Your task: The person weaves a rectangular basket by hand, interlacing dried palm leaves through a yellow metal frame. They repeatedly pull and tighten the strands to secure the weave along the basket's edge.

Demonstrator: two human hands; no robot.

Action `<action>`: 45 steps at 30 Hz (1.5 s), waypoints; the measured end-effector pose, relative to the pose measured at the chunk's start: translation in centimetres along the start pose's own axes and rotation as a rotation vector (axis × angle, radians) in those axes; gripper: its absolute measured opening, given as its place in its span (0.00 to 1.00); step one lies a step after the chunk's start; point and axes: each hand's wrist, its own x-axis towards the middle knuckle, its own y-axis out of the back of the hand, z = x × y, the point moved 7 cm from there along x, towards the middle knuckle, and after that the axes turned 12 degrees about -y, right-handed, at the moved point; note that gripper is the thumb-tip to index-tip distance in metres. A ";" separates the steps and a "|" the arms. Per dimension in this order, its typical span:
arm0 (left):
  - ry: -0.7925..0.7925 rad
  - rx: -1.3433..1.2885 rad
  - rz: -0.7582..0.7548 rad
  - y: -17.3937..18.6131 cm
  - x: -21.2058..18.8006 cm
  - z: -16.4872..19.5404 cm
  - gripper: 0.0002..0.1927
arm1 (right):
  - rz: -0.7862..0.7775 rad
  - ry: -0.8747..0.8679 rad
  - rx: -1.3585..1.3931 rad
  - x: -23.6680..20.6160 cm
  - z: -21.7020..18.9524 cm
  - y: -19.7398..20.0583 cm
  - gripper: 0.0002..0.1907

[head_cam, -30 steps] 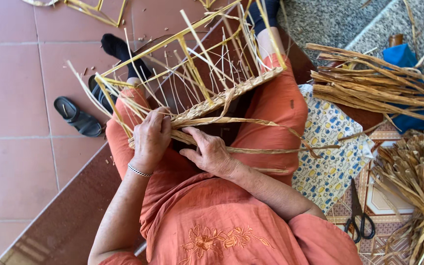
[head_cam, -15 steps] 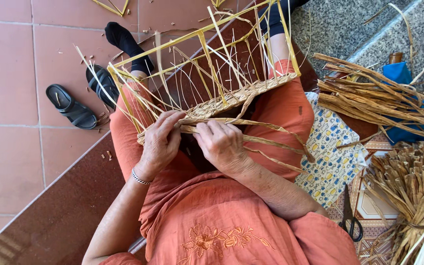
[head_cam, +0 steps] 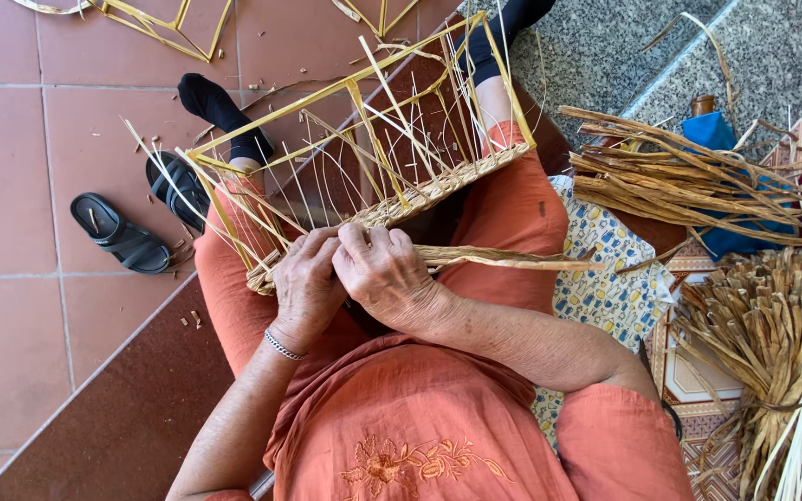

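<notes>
A yellow wire basket frame (head_cam: 345,102) rests on my lap, its near edge partly woven with dried straw. My left hand (head_cam: 306,288), with a silver bracelet on the wrist, pinches the woven edge (head_cam: 420,193) at its near left corner. My right hand (head_cam: 387,278) lies right beside it and grips a flat bundle of straw strands (head_cam: 512,262) that trails off to the right across my orange-clad thigh. Thin pale upright strands stick out of the frame. My fingertips hide the spot where the strands meet the weave.
Bundles of dried straw (head_cam: 698,190) lie at the right, more stand at the lower right (head_cam: 772,353). Black sandals (head_cam: 118,232) sit on the red tile floor at left. More yellow frames (head_cam: 155,19) lie at the top. A patterned cloth (head_cam: 605,292) covers the seat beside me.
Both hands have drawn together at the near left corner of the frame. The loose strands that looped under my hands are now pulled into one flat bundle running right.
</notes>
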 end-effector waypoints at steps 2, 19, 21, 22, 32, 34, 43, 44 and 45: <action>0.004 0.072 -0.007 -0.4 0.1 0.2 0.12 | -0.022 -0.023 -0.023 0.1 0.0 -0.2 0.04; -0.265 0.222 -0.041 -0.2 2.6 -1.0 0.17 | -0.388 -0.348 0.253 2.2 6.8 -3.4 0.10; -0.330 0.210 -0.023 0.3 2.9 -1.4 0.18 | -0.422 -0.327 0.238 3.1 7.2 -3.4 0.11; -0.359 0.183 -0.003 0.5 2.9 -1.7 0.18 | -0.439 -0.317 0.231 3.5 7.4 -3.4 0.11; -0.529 0.124 0.041 0.2 0.4 -2.3 0.14 | -0.408 -0.218 0.259 5.5 7.1 -3.8 0.14; -0.487 0.107 0.040 0.0 0.2 -2.4 0.15 | -0.385 -0.192 0.241 5.3 7.2 -3.8 0.14; -0.386 0.027 0.018 -1.0 -1.0 -2.9 0.15 | -0.383 -0.112 0.144 5.6 7.8 -5.1 0.15; -0.372 0.007 0.028 -1.0 -1.1 -3.0 0.15 | -0.369 -0.093 0.148 5.6 7.9 -5.0 0.15; -0.342 0.002 0.050 -1.0 -1.1 -3.1 0.14 | -0.368 -0.098 0.152 5.6 8.0 -5.0 0.15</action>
